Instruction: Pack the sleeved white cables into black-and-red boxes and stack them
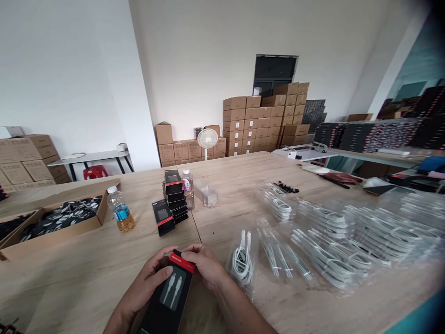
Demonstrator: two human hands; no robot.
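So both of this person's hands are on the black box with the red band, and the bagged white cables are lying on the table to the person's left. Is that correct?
Not quite: the head view shows the bagged white cables on the table to the person's right. The left hand and right hand are indeed both on the black box with the red band.

A pale wall (194,60) spans the far side, a dark window (274,68) set right of centre behind stacked cartons (236,114). A white fan (207,138) stands just left of the tallest stacks. Far left, a white pillar (118,88) rises behind a narrow table (95,158) and a red stool (95,172). A wood-grain tabletop (229,190) spreads near; the far right is dimmer
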